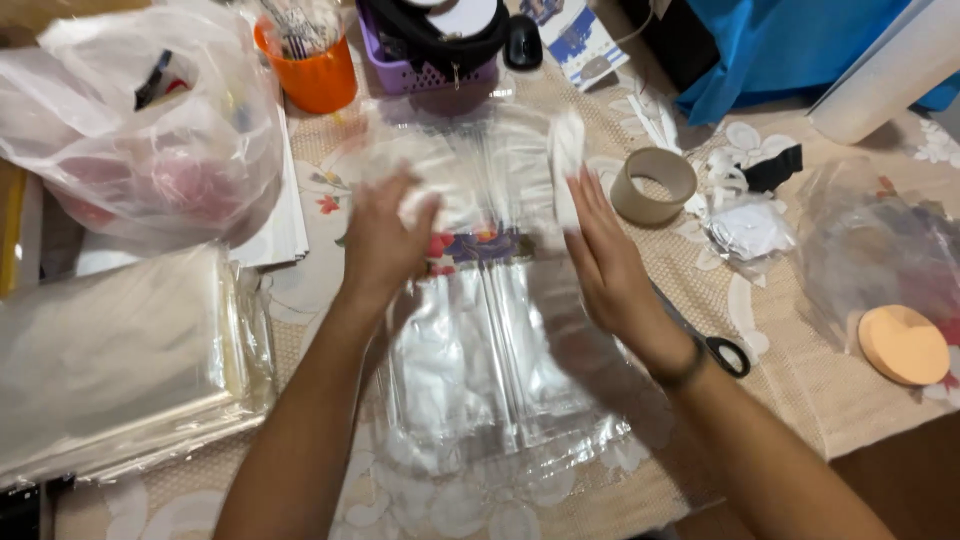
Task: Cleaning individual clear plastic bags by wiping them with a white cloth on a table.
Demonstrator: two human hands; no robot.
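Note:
A clear plastic sleeve bag (490, 350) lies flat on the table in front of me, with a small coloured item showing through it near the middle. My left hand (385, 240) presses down on the bag's upper left part, fingers spread. My right hand (600, 250) rests on the bag's right edge, fingers straight, touching a white strip (566, 165) at the bag's top flap. Whether the fingers pinch the strip is blurred.
A stack of clear bags (120, 360) lies at left under a bulging plastic bag (150, 120). An orange cup (312, 65), purple basket (420, 60), tape roll (653, 185), scissors (725, 352) and peach round sponge (903, 345) surround the work spot.

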